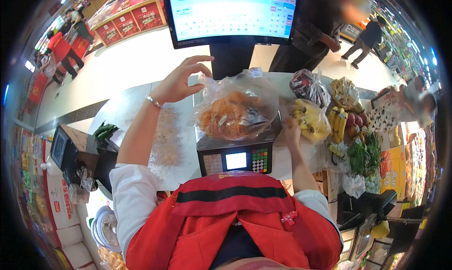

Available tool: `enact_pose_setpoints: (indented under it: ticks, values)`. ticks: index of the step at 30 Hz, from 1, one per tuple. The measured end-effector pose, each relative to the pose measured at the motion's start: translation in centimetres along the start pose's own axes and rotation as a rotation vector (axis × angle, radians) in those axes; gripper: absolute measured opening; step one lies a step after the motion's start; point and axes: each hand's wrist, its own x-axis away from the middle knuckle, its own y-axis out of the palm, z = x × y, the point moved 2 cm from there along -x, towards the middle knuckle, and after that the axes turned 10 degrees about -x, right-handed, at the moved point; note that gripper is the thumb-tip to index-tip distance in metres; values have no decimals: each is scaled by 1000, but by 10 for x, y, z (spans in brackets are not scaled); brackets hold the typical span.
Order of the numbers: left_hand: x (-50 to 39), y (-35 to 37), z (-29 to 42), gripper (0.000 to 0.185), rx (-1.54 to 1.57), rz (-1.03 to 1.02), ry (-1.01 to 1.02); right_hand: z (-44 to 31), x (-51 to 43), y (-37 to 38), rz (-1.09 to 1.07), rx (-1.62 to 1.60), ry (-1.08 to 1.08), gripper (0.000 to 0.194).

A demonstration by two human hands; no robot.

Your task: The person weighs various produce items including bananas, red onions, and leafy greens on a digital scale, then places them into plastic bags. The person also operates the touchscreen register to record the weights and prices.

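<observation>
A clear plastic bag [235, 116] of orange-brown produce lies on the weighing scale [229, 146], which has a lit display and a keypad. At the bag's upper left corner is my left hand [185, 79], thumb and forefinger pinching the loose plastic while the other fingers stretch out. My right hand [292, 130] is low beside the scale's right side, next to a clear bag of bananas [310, 121]. Blur hides its fingers, so whether it grips that bag cannot be told. Above the scale stands a lit monitor [231, 12].
To the right lie a bag of dark red produce [307, 86], another filled bag [345, 92], loose bananas [337, 123], red fruit [355, 121] and leafy greens [363, 153]. A person [307, 40] stands behind the monitor. On the left are a black device [70, 146] and green vegetables [105, 129].
</observation>
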Motion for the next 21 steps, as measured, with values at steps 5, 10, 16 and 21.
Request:
enact_pose_setpoints:
  ticks: [5, 10, 16, 21]
  values:
    - [-56, 25, 16, 20, 96, -398, 12, 58, 73, 28, -223, -548, 661, 15]
    - [-93, 58, 33, 85, 87, -127, -49, 27, 67, 22, -348, 205, 416, 12]
    - [-121, 85, 23, 74, 125, -111, 118, 12, 16, -11, -943, 368, 298, 14]
    - [-150, 90, 21, 43, 397, -356, 101, -24, -18, -66, -351, -663, 702, 28]
